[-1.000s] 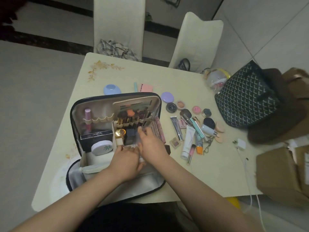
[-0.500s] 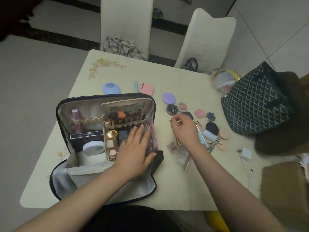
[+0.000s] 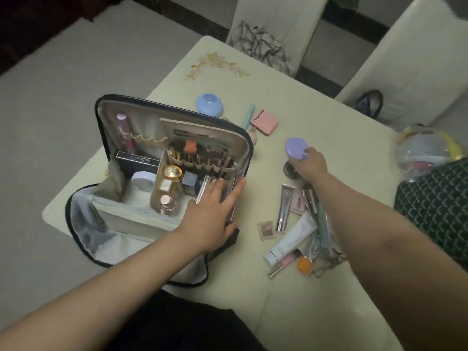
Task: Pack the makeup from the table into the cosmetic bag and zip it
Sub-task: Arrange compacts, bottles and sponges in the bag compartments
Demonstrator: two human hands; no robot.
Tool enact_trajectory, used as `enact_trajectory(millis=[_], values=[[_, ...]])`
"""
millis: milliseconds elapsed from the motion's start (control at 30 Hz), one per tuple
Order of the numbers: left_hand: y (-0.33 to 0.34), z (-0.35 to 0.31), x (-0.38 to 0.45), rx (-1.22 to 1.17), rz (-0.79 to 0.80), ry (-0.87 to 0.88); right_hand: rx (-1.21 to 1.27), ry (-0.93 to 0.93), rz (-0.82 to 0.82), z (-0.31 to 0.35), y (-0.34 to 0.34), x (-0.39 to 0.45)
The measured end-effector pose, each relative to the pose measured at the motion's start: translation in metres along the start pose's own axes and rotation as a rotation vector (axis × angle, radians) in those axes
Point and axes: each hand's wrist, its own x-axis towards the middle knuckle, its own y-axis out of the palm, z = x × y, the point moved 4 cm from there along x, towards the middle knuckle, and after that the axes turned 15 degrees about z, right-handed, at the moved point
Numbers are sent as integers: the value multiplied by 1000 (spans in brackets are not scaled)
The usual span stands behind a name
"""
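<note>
An open cosmetic bag (image 3: 141, 224) sits near the left front edge of a pale table (image 3: 316, 287), its lid (image 3: 152, 122) raised upright and its compartments already crowded with brushes, a gold-capped bottle (image 3: 172, 174), a small pink-capped bottle (image 3: 167, 202), a white round compact (image 3: 143, 181) and a black box (image 3: 138, 160). The person's left hand (image 3: 210, 219) lies flat on the bag's right side, fingers straight and slightly spread, holding nothing. The right hand (image 3: 307, 164) reaches across the table and grips a round lilac compact (image 3: 295, 148) between curled fingers and thumb; a dark round pot (image 3: 288, 169) sits just beneath the hand. Loose makeup is scattered to the right of the bag: a silver tube (image 3: 285, 207), a white tube (image 3: 291, 239), a small square eyeshadow pan (image 3: 266, 230), a pink-handled brush (image 3: 285, 263), an orange piece (image 3: 304, 266) and a teal pen-shaped stick (image 3: 323, 226) partly under the right forearm. Beyond the bag lie a blue round container (image 3: 209, 103), a pink square compact (image 3: 264, 120) and a slim teal stick (image 3: 248, 117). A dark patterned tote (image 3: 435, 211) stands at the right edge, with a clear plastic pouch (image 3: 428, 148) behind it. Two white chairs (image 3: 278, 21) stand at the far side, one draped with a checked cloth (image 3: 260, 46).
</note>
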Motion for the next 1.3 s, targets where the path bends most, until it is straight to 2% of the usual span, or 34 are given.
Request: enact_trajectory(millis=[133, 367, 467, 567, 700, 833, 933, 1067, 1200, 1300], values=[[2, -1, -1, 9, -42, -14, -139, -95, 20, 13, 0, 26], [6, -1, -3, -3, -142, -16, -219, -28, 162, 16, 5, 62], [9, 1, -3, -8, -172, -17, -264, -20, 119, 18, 3, 64], [11, 1, -3, -9, -182, -14, -185, -56, 76, 23, -1, 54], [12, 2, -2, -11, -166, -7, -33, -165, 2, 35, -7, 12], [9, 3, -3, -22, -129, 24, 286, -185, 67, 40, 0, -60], [5, 13, -14, 5, -123, 157, 471, -302, 105, 51, 4, -133], [4, 43, -43, 112, -197, 354, 596, -434, 266, 87, 16, -221], [-6, 102, -69, 132, -299, 247, 539, -570, 313, 148, 53, -255], [-9, 153, -75, 114, -274, 120, 450, -600, 318, 191, 91, -247]])
